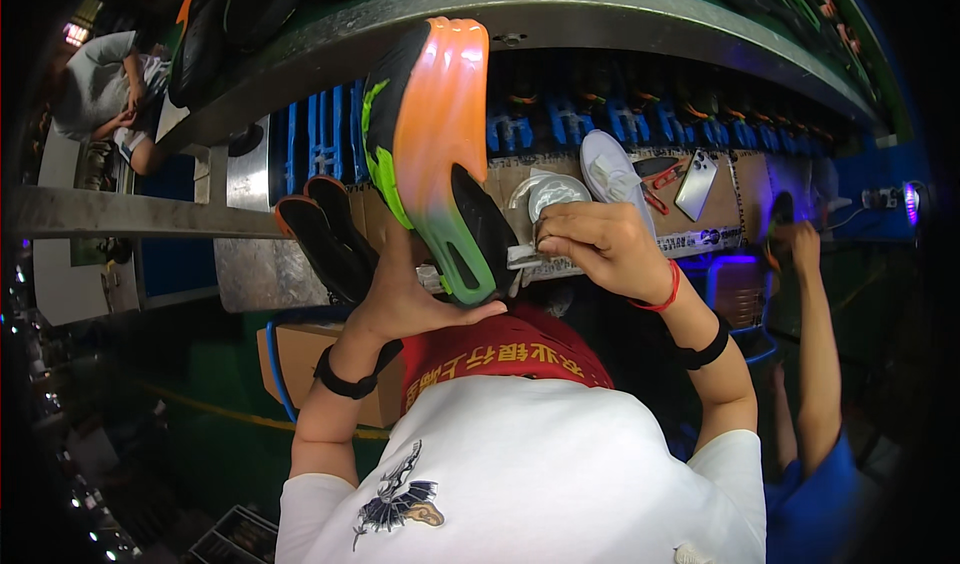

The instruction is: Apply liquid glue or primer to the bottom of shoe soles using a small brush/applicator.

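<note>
My left hand [405, 289] grips a sports shoe [430, 154] from below and holds it up with its orange-to-green sole facing me and the toe pointing away. The upper is black with bright green trim. My right hand [600, 249] is closed on a small white strip or tag [525, 257] that it presses against the heel end of the shoe. Both forearms wear black bands; a red cord circles my right wrist. A red apron covers my lap below the shoe.
A pair of black shoes with orange trim [325, 234] lies on the bench to the left. A white insole [608, 174], red-handled scissors [660, 189], a phone [697, 184] and a tape roll [555, 194] lie behind. A conveyor [560, 9] carries more shoes. Another person's arm [815, 344] reaches in at right.
</note>
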Available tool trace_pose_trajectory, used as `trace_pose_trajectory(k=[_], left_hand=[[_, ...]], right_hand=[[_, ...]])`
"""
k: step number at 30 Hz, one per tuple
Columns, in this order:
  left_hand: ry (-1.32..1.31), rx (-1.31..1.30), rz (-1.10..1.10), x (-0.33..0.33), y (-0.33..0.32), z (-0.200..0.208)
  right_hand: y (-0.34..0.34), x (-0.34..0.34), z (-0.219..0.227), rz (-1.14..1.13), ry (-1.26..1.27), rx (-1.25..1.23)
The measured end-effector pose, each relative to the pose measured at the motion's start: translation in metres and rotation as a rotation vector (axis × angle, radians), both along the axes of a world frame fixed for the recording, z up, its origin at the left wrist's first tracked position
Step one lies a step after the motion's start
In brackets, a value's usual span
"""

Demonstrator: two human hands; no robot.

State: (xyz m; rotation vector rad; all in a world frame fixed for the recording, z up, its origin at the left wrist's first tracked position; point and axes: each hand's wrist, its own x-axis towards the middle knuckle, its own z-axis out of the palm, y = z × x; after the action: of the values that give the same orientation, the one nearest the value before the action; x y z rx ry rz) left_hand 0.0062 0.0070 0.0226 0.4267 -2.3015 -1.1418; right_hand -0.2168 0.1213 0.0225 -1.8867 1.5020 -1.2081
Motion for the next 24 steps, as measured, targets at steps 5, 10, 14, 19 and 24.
trace_pose_trajectory(k=[5,10,14,19,24], left_hand=[[0.134,0.035,-0.077,-0.003,-0.002,0.007],[0.167,0.148,-0.117,-0.003,-0.005,0.003],[0.195,0.178,-0.114,-0.002,-0.006,0.0],[0.204,0.29,-0.111,0.0,-0.005,-0.005],[0.231,0.306,-0.131,-0.002,-0.007,-0.006]], right_hand=[[-0.001,0.006,0.012,-0.083,0.369,-0.17],[-0.003,0.01,0.016,-0.102,0.424,-0.244],[-0.007,0.012,0.018,-0.137,0.418,-0.294],[-0.012,0.011,0.021,-0.164,0.455,-0.323],[-0.017,0.011,0.024,-0.184,0.465,-0.343]])
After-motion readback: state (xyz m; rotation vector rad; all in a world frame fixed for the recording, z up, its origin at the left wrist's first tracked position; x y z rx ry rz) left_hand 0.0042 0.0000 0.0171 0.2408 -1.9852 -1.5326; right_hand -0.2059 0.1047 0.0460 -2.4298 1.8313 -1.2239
